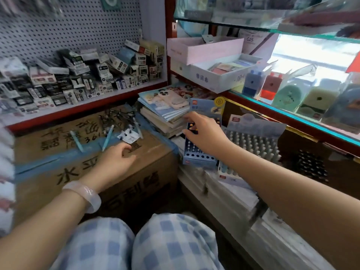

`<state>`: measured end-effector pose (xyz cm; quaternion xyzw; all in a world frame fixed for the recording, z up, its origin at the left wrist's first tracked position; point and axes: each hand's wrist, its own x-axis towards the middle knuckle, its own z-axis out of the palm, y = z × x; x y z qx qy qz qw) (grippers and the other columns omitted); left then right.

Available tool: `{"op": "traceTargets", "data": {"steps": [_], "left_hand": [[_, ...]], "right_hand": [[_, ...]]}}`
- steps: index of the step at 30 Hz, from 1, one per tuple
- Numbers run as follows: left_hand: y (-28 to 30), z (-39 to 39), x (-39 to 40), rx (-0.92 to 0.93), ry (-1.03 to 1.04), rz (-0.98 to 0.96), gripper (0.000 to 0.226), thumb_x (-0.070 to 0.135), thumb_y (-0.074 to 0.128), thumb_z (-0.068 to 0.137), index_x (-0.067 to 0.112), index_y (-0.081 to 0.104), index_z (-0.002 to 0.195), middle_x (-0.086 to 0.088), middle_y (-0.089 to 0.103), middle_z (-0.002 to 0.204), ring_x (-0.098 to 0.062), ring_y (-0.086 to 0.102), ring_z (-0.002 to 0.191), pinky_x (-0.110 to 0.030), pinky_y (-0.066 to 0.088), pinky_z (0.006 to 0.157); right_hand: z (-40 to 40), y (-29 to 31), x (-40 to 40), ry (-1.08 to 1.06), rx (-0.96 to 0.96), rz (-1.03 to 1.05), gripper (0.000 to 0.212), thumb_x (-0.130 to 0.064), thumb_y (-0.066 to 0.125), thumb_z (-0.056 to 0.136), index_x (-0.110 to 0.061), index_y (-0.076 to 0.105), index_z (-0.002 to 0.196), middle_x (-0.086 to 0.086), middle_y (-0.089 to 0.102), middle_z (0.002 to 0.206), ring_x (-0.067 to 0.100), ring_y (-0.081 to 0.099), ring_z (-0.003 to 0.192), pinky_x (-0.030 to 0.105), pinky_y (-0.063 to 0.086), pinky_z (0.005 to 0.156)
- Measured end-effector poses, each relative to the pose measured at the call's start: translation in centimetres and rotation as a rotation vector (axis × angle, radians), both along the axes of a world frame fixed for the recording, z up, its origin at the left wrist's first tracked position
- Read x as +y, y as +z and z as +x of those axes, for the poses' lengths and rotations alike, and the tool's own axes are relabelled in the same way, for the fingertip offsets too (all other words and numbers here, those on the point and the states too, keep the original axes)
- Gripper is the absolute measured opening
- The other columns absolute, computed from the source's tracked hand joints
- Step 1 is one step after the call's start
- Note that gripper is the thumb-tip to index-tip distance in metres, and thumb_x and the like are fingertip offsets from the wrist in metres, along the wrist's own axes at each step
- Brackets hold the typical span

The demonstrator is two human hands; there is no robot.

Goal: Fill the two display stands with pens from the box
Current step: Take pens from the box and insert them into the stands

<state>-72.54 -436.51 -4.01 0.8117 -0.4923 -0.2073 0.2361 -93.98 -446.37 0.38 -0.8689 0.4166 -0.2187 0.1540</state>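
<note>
My left hand (pixel 115 158) rests on the cardboard box (pixel 78 172), fingers loosely curled, holding nothing; two loose pens (pixel 107 137) lie just beyond them. My right hand (pixel 204 133) reaches over the small blue stand (pixel 198 152), fingers bent at its holes; whether they pinch a pen I can't tell. That stand sits near the ledge edge and could tip. The fuller stand (pixel 253 141) crowds its right, the book pile (pixel 165 114) its left.

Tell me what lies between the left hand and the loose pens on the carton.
Head view: only bare carton top and blue tape separate the left hand from the nearest pen.
</note>
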Motion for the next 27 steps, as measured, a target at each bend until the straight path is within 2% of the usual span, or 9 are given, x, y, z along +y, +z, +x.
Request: {"op": "traceTargets", "data": {"steps": [2, 3, 7, 11, 14, 17, 19, 23, 27], "left_hand": [[-1.0, 3.2, 0.7, 0.088, 0.141, 0.004, 0.037, 0.018, 0.055, 0.092, 0.007, 0.048, 0.126, -0.004, 0.059, 0.097, -0.018, 0.054, 0.079, -0.03, 0.044, 0.069], [-1.5, 4.6, 1.0, 0.109, 0.203, 0.013, 0.039, 0.018, 0.054, 0.092, 0.006, 0.046, 0.128, -0.003, 0.056, 0.093, -0.017, 0.053, 0.075, -0.03, 0.045, 0.066], [-3.6, 8.9, 1.0, 0.157, 0.356, 0.055, 0.051, 0.022, 0.054, 0.091, 0.009, 0.036, 0.136, -0.013, 0.056, 0.107, -0.027, 0.057, 0.086, -0.039, 0.048, 0.076], [-4.7, 11.9, -1.0, 0.101, 0.416, 0.054, 0.059, 0.033, 0.053, 0.091, 0.013, 0.029, 0.14, -0.013, 0.051, 0.118, -0.028, 0.051, 0.093, -0.035, 0.043, 0.077], [-5.4, 14.1, -3.2, 0.049, 0.436, 0.103, 0.067, 0.045, 0.053, 0.089, 0.014, 0.025, 0.141, -0.017, 0.039, 0.137, -0.035, 0.044, 0.118, -0.04, 0.043, 0.087], [-6.4, 15.3, -5.4, -0.003, 0.481, 0.165, 0.078, 0.055, 0.052, 0.086, 0.016, 0.018, 0.145, -0.018, 0.024, 0.149, -0.037, 0.026, 0.135, -0.048, 0.032, 0.106], [-7.4, 15.6, -6.8, -0.011, 0.472, 0.183, 0.083, 0.058, 0.052, 0.085, 0.016, 0.015, 0.146, -0.019, 0.021, 0.15, -0.038, 0.02, 0.138, -0.049, 0.027, 0.109], [-9.2, 15.5, -9.8, -0.083, 0.435, 0.238, 0.083, 0.065, 0.052, 0.08, 0.018, 0.022, 0.141, -0.021, 0.021, 0.148, -0.04, 0.019, 0.137, -0.055, 0.021, 0.11], [-9.2, 15.4, -13.3, -0.157, 0.435, 0.233, 0.073, 0.06, 0.046, 0.086, 0.019, 0.022, 0.141, -0.021, 0.029, 0.144, -0.039, 0.022, 0.134, -0.049, 0.026, 0.108]], "right_hand": [[2.3, -0.7, -0.1, 0.073, 0.029, 0.037, 0.042, -0.029, 0.052, 0.095, -0.02, 0.041, 0.135, 0.0, 0.053, 0.118, 0.015, 0.054, 0.101, 0.031, 0.046, 0.081], [3.3, -1.1, -0.2, 0.104, 0.042, 0.057, 0.042, -0.029, 0.052, 0.095, -0.02, 0.041, 0.135, 0.002, 0.052, 0.121, 0.018, 0.055, 0.104, 0.034, 0.048, 0.084], [6.7, -2.3, -1.5, 0.175, 0.062, 0.11, 0.043, -0.028, 0.051, 0.096, -0.02, 0.041, 0.137, 0.004, 0.05, 0.129, 0.021, 0.052, 0.114, 0.036, 0.047, 0.092], [10.1, -3.4, -3.9, 0.176, 0.087, 0.121, 0.042, -0.028, 0.051, 0.096, -0.02, 0.042, 0.136, 0.006, 0.052, 0.129, 0.023, 0.055, 0.11, 0.037, 0.047, 0.092], [13.0, -4.3, -6.2, 0.186, 0.102, 0.118, 0.039, -0.028, 0.052, 0.096, -0.021, 0.045, 0.133, 0.005, 0.055, 0.126, 0.022, 0.055, 0.108, 0.035, 0.048, 0.088], [15.8, -4.8, -8.5, 0.201, 0.094, 0.128, 0.037, -0.028, 0.051, 0.096, -0.021, 0.047, 0.132, 0.005, 0.057, 0.12, 0.022, 0.056, 0.104, 0.036, 0.049, 0.084], [17.3, -5.4, -9.9, 0.205, 0.064, 0.148, 0.036, -0.027, 0.05, 0.096, -0.02, 0.048, 0.131, 0.006, 0.058, 0.121, 0.023, 0.056, 0.106, 0.038, 0.049, 0.086], [18.6, -7.0, -11.4, 0.221, 0.036, 0.186, 0.035, -0.024, 0.048, 0.097, -0.018, 0.047, 0.132, 0.005, 0.059, 0.123, 0.02, 0.057, 0.106, 0.028, 0.046, 0.079], [18.8, -8.5, -12.3, 0.233, 0.019, 0.244, 0.036, -0.024, 0.047, 0.098, -0.021, 0.046, 0.134, 0.003, 0.054, 0.132, 0.016, 0.057, 0.109, 0.029, 0.05, 0.086]]}}
